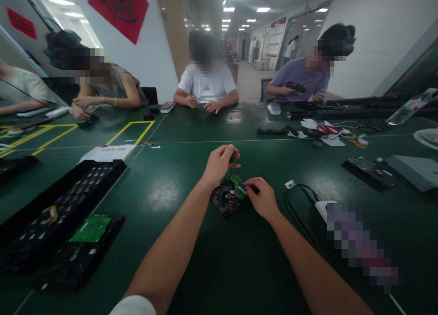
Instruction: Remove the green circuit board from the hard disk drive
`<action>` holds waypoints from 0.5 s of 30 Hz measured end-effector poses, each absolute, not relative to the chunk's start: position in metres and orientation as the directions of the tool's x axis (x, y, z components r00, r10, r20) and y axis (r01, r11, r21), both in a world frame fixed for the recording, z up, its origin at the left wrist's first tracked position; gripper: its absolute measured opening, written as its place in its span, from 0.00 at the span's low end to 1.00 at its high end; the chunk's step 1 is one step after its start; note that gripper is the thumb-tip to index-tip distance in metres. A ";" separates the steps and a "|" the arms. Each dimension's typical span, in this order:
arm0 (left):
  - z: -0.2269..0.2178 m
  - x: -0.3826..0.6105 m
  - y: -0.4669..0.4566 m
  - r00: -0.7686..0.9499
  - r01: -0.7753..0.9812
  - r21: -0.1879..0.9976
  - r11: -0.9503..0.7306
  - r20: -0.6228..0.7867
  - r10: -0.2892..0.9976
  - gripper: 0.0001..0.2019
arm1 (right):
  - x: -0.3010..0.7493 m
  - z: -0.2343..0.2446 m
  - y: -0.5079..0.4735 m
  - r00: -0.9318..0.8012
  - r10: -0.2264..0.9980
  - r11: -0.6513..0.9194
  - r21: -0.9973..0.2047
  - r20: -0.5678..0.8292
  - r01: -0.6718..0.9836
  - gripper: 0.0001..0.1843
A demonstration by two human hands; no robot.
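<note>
A black hard drive with a green circuit board along its upper right lies on the table in front of me. Just above the board is my left hand, its thumb and index finger pinched together; a thin dark thing seems to show beneath the fingers, too small to name. My right hand is closed at the drive's right side, thumb and index fingertips on the edge by the board. The right hand's other fingers are curled in and partly hidden.
At left lie a long black tray and another drive with a green board. To the right are a cabled white device, a third drive, a grey case and red scissors. Several people sit across the green table.
</note>
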State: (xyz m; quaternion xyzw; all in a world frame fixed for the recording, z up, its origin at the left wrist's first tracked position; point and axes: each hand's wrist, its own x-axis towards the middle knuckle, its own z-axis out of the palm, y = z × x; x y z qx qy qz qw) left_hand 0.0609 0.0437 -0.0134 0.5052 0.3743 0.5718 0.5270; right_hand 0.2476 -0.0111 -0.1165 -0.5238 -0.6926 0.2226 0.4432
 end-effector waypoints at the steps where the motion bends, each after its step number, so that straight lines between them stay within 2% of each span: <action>1: -0.013 0.060 0.044 0.060 -0.185 0.965 -0.185 0.199 0.978 0.16 | 0.248 -0.117 -0.011 -0.055 0.923 0.352 -0.774 0.382 0.527 0.09; 4: -0.011 0.057 0.043 0.050 -0.064 0.973 -0.222 0.225 0.973 0.15 | 0.248 -0.117 -0.011 -0.046 0.924 0.346 -0.780 0.379 0.522 0.10; 6: -0.009 0.056 0.043 0.048 -0.046 0.975 -0.218 0.220 0.974 0.13 | 0.248 -0.117 -0.011 -0.056 0.925 0.348 -0.780 0.375 0.521 0.11; 10: -0.006 0.058 0.042 0.026 -0.126 0.974 -0.188 0.193 0.981 0.09 | 0.249 -0.118 -0.010 -0.071 0.928 0.346 -0.777 0.365 0.527 0.13; 15: -0.010 0.061 0.044 0.034 -0.209 0.960 -0.184 0.196 0.980 0.11 | 0.249 -0.118 -0.009 -0.062 0.930 0.337 -0.776 0.361 0.533 0.12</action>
